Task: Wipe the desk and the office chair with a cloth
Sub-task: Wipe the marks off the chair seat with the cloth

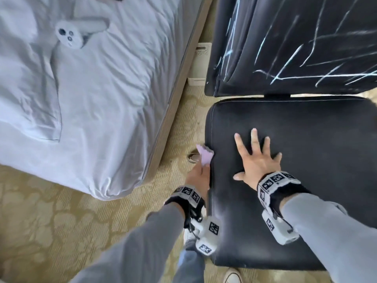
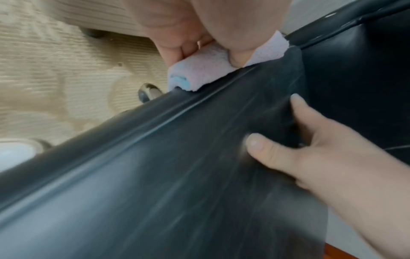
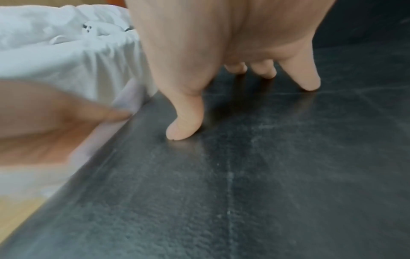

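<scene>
A bed [image 1: 91, 99] with rumpled white sheets fills the left side, its corner near the black office chair [image 1: 316, 160], with a strip of patterned carpet [image 1: 51, 231] between them. The chair's cracked backrest [image 1: 295, 48] stands at the far right. The right hand [image 1: 259, 160] lies flat on the seat, fingers spread. The left hand [image 1: 199, 176] grips a pale pink cloth [image 1: 205, 155] against the seat's left edge. A white controller [image 1: 70, 35] lies on the bed.
</scene>
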The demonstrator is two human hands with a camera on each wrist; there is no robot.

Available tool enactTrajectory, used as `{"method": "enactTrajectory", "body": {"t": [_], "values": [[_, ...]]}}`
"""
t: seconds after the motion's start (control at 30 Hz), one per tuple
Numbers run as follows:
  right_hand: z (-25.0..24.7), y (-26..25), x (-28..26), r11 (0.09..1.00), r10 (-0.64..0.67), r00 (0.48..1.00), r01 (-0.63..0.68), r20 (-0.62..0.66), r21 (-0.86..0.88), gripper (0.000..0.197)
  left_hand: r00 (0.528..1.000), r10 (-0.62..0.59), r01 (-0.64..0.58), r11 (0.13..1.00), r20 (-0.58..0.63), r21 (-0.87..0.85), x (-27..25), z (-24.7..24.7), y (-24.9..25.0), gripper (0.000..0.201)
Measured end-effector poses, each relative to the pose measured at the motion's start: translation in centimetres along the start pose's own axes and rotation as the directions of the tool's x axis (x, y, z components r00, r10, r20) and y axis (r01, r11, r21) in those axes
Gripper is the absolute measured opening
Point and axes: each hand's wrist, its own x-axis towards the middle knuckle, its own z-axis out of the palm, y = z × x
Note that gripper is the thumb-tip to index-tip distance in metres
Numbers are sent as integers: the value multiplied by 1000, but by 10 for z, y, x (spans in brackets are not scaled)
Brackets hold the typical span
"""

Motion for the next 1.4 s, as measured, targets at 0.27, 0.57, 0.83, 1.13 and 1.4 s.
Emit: {"method": "enactTrajectory", "body": {"t": [0.27,0.57,0.83,1.13,1.4], "values": [[5,2,13,992,20,1000,-18,-14,127,124,957,289,-273,918,-14,289,96,-37,132,51],[-1,5,14,980,17,1000,-12,-23,199,122,976,215,-214,948,20,236,-8,-6,12,62],[3,63,-9,936,-9,980,78,-198,344,101,954,299,-258,862,-26,436,13,-7,45,63],[66,164,-49,960,107,991,-82,-81,268,100,740,612,-548,306,280,779,-27,56,-18,75],[78,170,-51,981,36,987,-5,-156,196,87,692,567,-642,200,447,740,-133,139,-97,99]]}}
